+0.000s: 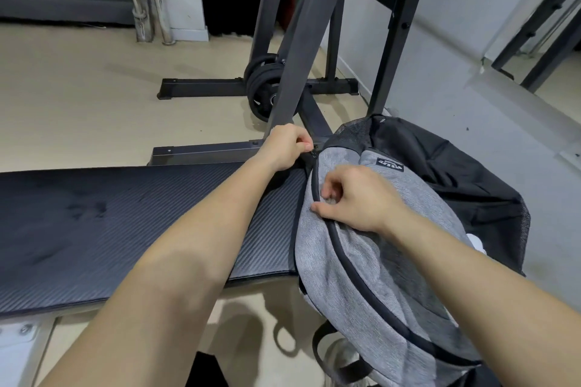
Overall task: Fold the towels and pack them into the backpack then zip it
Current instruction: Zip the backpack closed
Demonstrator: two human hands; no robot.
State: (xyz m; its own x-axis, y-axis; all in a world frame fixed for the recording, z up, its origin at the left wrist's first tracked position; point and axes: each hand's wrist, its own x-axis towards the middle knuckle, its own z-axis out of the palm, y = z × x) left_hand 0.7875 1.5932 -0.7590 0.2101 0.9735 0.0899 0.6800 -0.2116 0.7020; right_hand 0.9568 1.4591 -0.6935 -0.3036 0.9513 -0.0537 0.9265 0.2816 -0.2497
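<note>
A grey and black backpack [371, 276] lies on its side at the right end of a black padded bench [125, 229], hanging over its edge. A black zipper line [342, 248] curves along the grey front. My left hand [284, 148] is pinched on the zipper pull at the bag's far top corner. My right hand [355, 198] presses on the grey fabric beside the zipper, thumb and fingers gripping the cloth. No towel shows; the bag looks full and its inside is hidden.
A black steel rack [292, 41] with weight plates [264, 88] stands just beyond the bench. Its floor bars [204, 151] run close behind my left hand. A white wall is at the right, beige floor at the left.
</note>
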